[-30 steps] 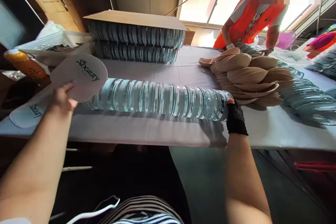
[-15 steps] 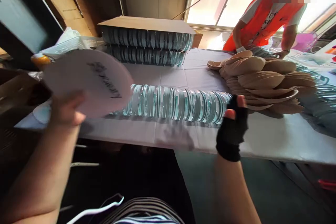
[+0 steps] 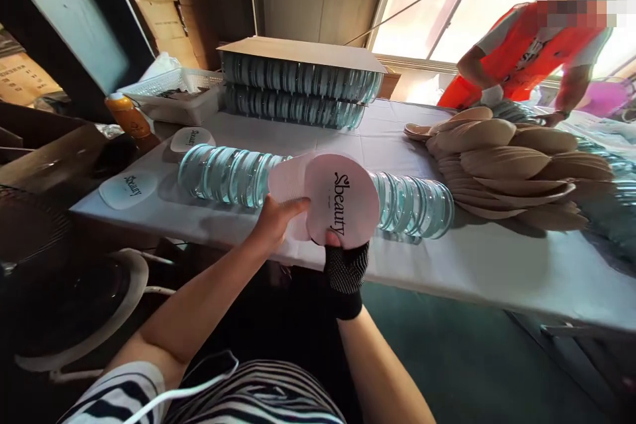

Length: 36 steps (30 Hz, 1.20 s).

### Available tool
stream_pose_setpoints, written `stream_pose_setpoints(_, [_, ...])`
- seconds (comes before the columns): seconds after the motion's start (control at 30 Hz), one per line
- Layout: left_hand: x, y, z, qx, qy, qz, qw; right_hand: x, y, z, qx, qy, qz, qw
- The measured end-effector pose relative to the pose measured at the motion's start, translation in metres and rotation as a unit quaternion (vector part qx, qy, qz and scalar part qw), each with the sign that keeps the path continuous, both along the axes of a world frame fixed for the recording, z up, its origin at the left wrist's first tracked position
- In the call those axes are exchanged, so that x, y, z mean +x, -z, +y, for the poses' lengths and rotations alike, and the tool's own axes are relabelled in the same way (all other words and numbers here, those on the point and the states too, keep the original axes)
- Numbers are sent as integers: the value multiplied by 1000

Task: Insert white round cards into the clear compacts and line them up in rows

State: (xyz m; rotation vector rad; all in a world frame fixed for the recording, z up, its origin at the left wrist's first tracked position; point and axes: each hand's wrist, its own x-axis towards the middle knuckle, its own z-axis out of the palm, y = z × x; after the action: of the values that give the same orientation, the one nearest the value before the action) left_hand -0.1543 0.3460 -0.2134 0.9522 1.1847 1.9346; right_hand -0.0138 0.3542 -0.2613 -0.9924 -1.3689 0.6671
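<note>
My bare left hand (image 3: 278,220) grips a fanned stack of round pale cards (image 3: 288,179) from below left, thumb across its face. In a black fingerless glove, my right hand (image 3: 346,271) pinches the lower edge of the front round card (image 3: 342,195), which is printed "Sbeauty". That card overlaps the stack's right side. Behind the cards, a long row of clear round plastic containers (image 3: 223,175) lies on its side along the table; its middle is hidden. Two more printed round pieces rest at the left: one near the corner (image 3: 128,189), one farther back (image 3: 192,140).
Tan oval pads (image 3: 501,165) are heaped on the white-covered table (image 3: 521,265) at right. Two tiers of clear containers (image 3: 303,76) under cardboard stand at the back. A white basket (image 3: 173,96) and an orange bottle (image 3: 128,116) are back left. A co-worker in an orange vest (image 3: 521,56) handles containers.
My left hand has brought the cards from the left to the middle. My right hand has come in from the right and taken hold of the front card. The view has shifted left.
</note>
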Motion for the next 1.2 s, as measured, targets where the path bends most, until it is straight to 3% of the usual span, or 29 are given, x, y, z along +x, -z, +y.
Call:
stream_pose_setpoints(0.1, [13, 6, 8, -5, -29, -55, 998, 21, 0, 29, -46, 68, 52, 995])
stream_pose_setpoints(0.23, [17, -1, 29, 0, -55, -88, 995, 121, -10, 72, -9, 252, 3, 968])
stream_pose_setpoints(0.33, [30, -20, 61, 21, 4, -93, 995, 196, -20, 73, 13, 400, -130, 907])
stream_pose_setpoints(0.43, [65, -40, 108, 51, 98, -113, 987, 231, -25, 60, 15, 465, -235, 853])
stream_pose_setpoints(0.5, [97, -49, 144, 60, 162, -142, 975, 236, -22, 54, 22, 463, -297, 834])
stream_pose_setpoints(0.6, [146, -52, 193, 7, 240, -201, 950, 234, -14, 55, 44, 422, -380, 822])
stream_pose_setpoints(0.73, [184, -42, 232, -73, 262, -235, 933, 230, -9, 64, 66, 355, -445, 820])
stream_pose_setpoints(0.83, [186, -31, 242, -86, 243, -242, 935, 231, -11, 70, 72, 324, -479, 813])
stream_pose_setpoints(0.97, [178, -22, 242, -65, 263, -246, 931, 231, -18, 80, 80, 300, -496, 811])
stream_pose_setpoints(1.07, [179, -22, 239, -60, 264, -236, 933, 220, -19, 96, 24, 275, -521, 808])
stream_pose_setpoints(1.2, [181, -22, 237, -64, 252, -222, 940, 197, -9, 122, -13, 180, -584, 792])
